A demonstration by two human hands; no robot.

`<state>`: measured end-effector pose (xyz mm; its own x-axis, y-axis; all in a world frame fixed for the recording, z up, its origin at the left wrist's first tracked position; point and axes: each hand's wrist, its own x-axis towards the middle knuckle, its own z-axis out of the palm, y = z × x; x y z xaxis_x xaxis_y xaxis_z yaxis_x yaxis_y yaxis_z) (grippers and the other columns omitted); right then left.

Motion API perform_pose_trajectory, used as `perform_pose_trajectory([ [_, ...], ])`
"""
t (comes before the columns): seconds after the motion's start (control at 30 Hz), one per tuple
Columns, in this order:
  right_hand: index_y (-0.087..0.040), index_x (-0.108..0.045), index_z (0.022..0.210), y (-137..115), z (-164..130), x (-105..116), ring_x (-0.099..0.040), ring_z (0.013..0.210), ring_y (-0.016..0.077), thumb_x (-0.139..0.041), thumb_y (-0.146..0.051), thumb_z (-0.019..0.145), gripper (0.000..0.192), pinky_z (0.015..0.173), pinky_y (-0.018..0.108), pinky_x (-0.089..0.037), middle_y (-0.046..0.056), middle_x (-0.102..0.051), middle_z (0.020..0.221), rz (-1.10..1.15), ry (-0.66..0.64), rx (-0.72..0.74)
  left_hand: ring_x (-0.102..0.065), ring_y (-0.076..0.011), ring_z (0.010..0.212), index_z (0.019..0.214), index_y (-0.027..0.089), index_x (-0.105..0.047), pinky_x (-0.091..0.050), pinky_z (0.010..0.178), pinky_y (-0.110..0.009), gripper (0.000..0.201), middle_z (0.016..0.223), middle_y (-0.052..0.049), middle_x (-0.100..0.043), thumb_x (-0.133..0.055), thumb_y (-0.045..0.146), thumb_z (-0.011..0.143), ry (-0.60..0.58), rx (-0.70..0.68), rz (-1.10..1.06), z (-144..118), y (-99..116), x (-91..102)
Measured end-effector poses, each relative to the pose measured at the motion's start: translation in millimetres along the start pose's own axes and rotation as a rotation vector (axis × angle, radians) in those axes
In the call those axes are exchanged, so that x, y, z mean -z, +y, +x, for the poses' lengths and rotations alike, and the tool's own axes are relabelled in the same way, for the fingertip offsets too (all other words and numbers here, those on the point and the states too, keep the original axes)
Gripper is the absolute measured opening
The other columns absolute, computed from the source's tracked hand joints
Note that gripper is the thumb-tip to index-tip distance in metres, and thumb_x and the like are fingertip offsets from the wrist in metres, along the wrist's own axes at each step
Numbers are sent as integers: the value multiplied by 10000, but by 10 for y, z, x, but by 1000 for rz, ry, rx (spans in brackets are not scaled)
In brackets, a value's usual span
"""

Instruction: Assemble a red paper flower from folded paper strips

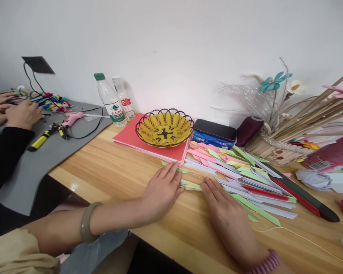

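While both of my hands lie flat on the wooden desk (108, 167) near its front edge, I see my left hand (160, 192) spread wide, palm down, its fingertips touching the end of a small bundle of folded green paper strips (191, 185). My right hand (227, 215) is also open and flat, its fingers resting just beside that bundle on its other side; neither hand grips anything. A jade bangle (87, 227) sits on my left wrist and a pink bracelet (265, 263) on my right.

Beyond the bundle, a loose spread of pink, white and green folded paper strips (240, 175) fans toward the desk's right side, with a red and black utility knife (303, 198) lying across its far end. Toward the back edge a yellow wire basket (165, 128) stands on red card sheets (125, 139), two plastic bottles (111, 101) to its left and a tissue pack (211, 139) to its right. At the left, on a grey mat (31, 163), another person's hands (23, 114) work near a pink glue gun (71, 119).
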<state>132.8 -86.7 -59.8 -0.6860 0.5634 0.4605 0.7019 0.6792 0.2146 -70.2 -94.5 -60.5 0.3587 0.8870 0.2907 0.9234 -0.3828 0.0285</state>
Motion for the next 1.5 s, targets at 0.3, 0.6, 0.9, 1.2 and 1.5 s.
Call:
perform_pose_trajectory([
  [0.3,34,-561,1085,-130,22,24,-572,1059,287,-360,62,700,435,804,347,-538,253,-592,1131,-161,-23,-4,-237,-280,1325,1230,-7,-422,-374,998,-397,444,1394,-225,-295,-330,264,891,-48,-51,65,-10,129,-60],
  [0.6,-21,-574,1083,-128,-30,55,-605,998,249,-347,37,723,429,779,333,-546,199,-636,1082,-78,-7,17,-293,-265,1302,1062,157,-578,-379,992,-439,265,1363,-112,-416,-449,245,849,28,-53,-166,12,93,44],
  [0.9,-44,-488,1182,-117,18,152,-569,939,242,-311,0,798,425,716,373,-554,175,-605,1003,119,-26,-33,-520,-180,931,908,203,-608,-484,801,-341,127,921,-17,-663,-545,202,798,90,36,-563,-21,33,91],
  [1.2,-46,-513,1124,-156,59,140,-568,916,237,-323,42,757,422,633,318,-565,174,-591,972,71,-91,-76,-474,-179,946,1047,235,-597,-480,784,-322,240,967,-29,-615,-519,237,820,54,29,-445,-36,-1,69],
  [1.5,35,-561,1098,-178,12,35,-592,1028,285,-359,64,712,436,777,350,-548,244,-606,1113,-163,-38,6,-431,-244,1178,1283,114,-391,-413,953,-384,429,1256,-131,-510,-387,248,876,-2,-129,-69,-42,79,35],
])
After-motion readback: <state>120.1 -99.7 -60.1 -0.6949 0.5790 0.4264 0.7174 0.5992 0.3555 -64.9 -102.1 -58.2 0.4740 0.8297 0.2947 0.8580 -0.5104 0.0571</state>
